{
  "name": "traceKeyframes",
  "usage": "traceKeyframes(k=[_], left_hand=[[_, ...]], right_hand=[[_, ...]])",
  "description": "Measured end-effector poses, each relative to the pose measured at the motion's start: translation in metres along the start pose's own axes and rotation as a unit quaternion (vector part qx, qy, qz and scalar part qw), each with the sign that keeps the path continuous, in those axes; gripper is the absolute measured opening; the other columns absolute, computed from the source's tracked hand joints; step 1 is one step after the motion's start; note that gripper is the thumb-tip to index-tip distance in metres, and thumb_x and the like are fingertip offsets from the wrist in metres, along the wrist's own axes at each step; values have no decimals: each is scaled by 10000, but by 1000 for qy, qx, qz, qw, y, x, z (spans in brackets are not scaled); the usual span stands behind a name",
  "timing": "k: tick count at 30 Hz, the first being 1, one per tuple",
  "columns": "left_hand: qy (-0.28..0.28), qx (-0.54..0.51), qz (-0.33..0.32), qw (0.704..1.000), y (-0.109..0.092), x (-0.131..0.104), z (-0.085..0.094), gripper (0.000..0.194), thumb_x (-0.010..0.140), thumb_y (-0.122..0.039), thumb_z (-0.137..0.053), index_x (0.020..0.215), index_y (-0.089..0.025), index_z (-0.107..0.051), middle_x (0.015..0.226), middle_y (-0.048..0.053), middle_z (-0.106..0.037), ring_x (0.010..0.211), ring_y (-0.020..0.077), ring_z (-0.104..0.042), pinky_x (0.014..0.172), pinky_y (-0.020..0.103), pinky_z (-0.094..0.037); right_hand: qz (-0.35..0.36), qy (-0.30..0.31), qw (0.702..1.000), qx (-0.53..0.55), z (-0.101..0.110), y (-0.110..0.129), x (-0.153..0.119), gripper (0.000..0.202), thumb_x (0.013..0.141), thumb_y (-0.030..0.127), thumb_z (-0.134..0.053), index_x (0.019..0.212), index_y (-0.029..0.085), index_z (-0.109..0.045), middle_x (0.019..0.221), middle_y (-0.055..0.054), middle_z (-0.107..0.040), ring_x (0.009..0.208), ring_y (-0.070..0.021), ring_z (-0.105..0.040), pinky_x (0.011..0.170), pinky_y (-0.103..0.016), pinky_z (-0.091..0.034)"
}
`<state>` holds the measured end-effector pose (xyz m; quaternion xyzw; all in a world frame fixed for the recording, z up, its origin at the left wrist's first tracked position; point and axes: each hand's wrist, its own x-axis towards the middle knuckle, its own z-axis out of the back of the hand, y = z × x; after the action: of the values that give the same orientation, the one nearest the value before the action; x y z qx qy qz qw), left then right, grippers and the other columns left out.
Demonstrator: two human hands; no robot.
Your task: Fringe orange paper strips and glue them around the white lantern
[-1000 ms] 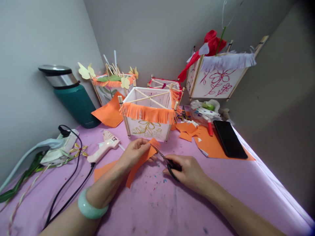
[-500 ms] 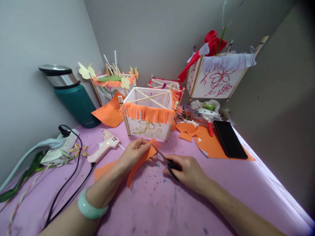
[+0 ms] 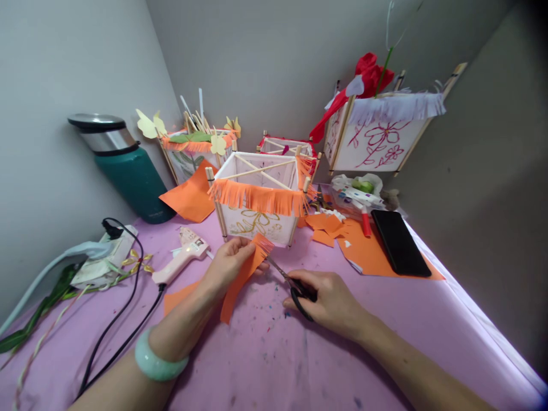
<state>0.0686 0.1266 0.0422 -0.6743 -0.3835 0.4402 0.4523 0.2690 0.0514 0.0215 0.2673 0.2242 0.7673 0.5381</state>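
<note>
Between the thumb and fingers of my left hand (image 3: 233, 260) is a strip of orange paper (image 3: 240, 290), its upper end cut into fine fringe and its lower end hanging toward the table. My right hand (image 3: 329, 297) is closed around the black handles of a pair of scissors (image 3: 306, 294). The blades point up and left, with their tips at the strip's right edge below the fringe. Just behind the hands stands a white paper lantern (image 3: 252, 222) on a stick frame, with orange fringe (image 3: 261, 196) along its top and a gold flower drawn on its front.
At left are a glue gun (image 3: 184, 260), a power strip (image 3: 103, 260) with cables and a teal bottle (image 3: 132, 180). A phone (image 3: 400, 242) lies on orange paper (image 3: 357, 257) at right. More lanterns stand behind, and one with red flowers (image 3: 385, 137) is at upper right.
The fringed end of the strip has moved slightly up and left and its cuts show more plainly. The scissors' handles have spread a little, and the tips sit lower along the edge.
</note>
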Motion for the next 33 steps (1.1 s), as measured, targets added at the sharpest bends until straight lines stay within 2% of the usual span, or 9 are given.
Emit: traceKeyframes(k=[6,10,22,27,33], left_hand=[[22,-9,-10,1000,4,3,1,194,784,-296,-633,814,-151,-508,628,55,-697,589,184,-695,566,269,-552],[16,-7,-6,1000,3,2,0,236,752,-322,-667,803,-155,-508,620,49,-692,583,191,-695,559,274,-552],[21,7,-8,1000,5,3,2,230,765,-318,-652,827,-150,-507,648,64,-698,596,196,-699,551,271,-547],[47,38,-8,998,6,4,5,235,794,-349,-621,840,-151,-502,628,80,-702,565,185,-689,551,265,-540],[55,17,-8,998,5,1,2,244,780,-341,-641,839,-156,-494,647,58,-700,603,183,-696,573,273,-550]], right_hand=[[3,-3,1000,-4,-3,-3,1,159,767,321,-700,845,207,-621,650,54,-563,565,-95,-461,534,-193,-320],[3,-2,1000,-9,-3,-4,1,163,778,335,-694,837,203,-620,653,50,-573,567,-98,-467,536,-194,-324],[1,-1,1000,-13,-4,-8,2,148,793,320,-689,863,202,-632,679,41,-618,583,-105,-527,545,-196,-332],[-1,-2,1000,-12,-4,-7,3,158,792,331,-687,871,203,-638,682,39,-624,587,-107,-536,546,-196,-341],[-11,-7,1000,-15,-3,-4,2,186,768,323,-705,901,202,-657,695,33,-634,596,-109,-544,530,-193,-343]])
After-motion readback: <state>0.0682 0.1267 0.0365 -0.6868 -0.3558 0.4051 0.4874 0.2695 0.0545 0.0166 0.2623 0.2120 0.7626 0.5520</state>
